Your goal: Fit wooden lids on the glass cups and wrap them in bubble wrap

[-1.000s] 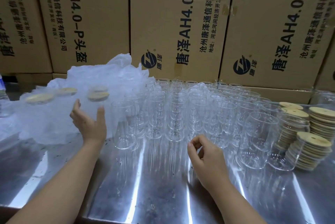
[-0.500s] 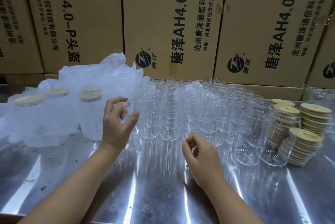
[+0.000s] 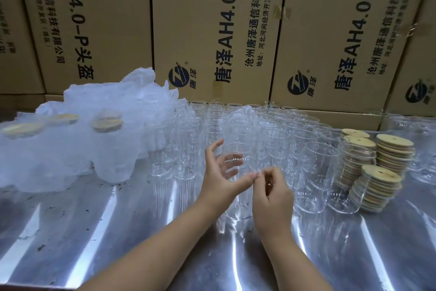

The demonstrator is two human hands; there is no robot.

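Boxes [image 3: 212, 31] wall off the back of a steel table [image 3: 118, 231], where bubble wrap [image 3: 70, 161] (some lidded cups [image 3: 107, 123] already bundled in it) lies left, bare glass cups [image 3: 247, 125] fill the middle and stacks of wooden lids [image 3: 394, 149] stand right. At the front cup [image 3: 236, 210] the left hand [image 3: 219, 172] spreads wide, while the right hand [image 3: 271, 194] is curled, fingertips together, whether on anything I cannot tell. Best steady that cup low down, then take one lid and press it on level.

Clear glass cups [image 3: 238, 125], tan wooden lids [image 3: 394, 141], brown cartons [image 3: 212, 7] with black print
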